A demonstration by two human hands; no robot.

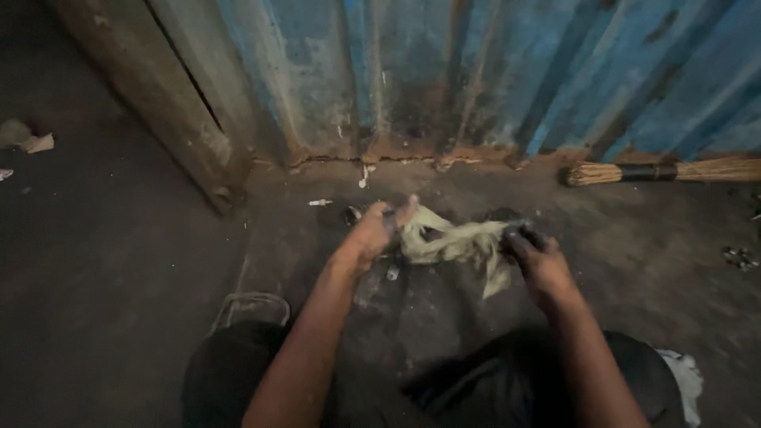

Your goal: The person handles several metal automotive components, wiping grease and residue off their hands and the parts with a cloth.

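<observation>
A crumpled pale yellow-green rag (pixel 452 242) is stretched between both my hands, low over the dark floor. My left hand (pixel 379 232) grips its left end with soiled fingers curled over the cloth. My right hand (pixel 533 255), blackened with grime, is closed on the rag's right end, and a loose tail of cloth hangs down below it. A small pale object (pixel 392 273) lies on the floor under my left hand.
A rusty blue corrugated metal wall (pixel 491 79) runs along the back, with a worn wooden post (pixel 170 103) leaning at left. A straw broom (pixel 658 171) lies at the wall's base on the right. Small scraps litter the floor; my knees (pixel 238 372) fill the bottom.
</observation>
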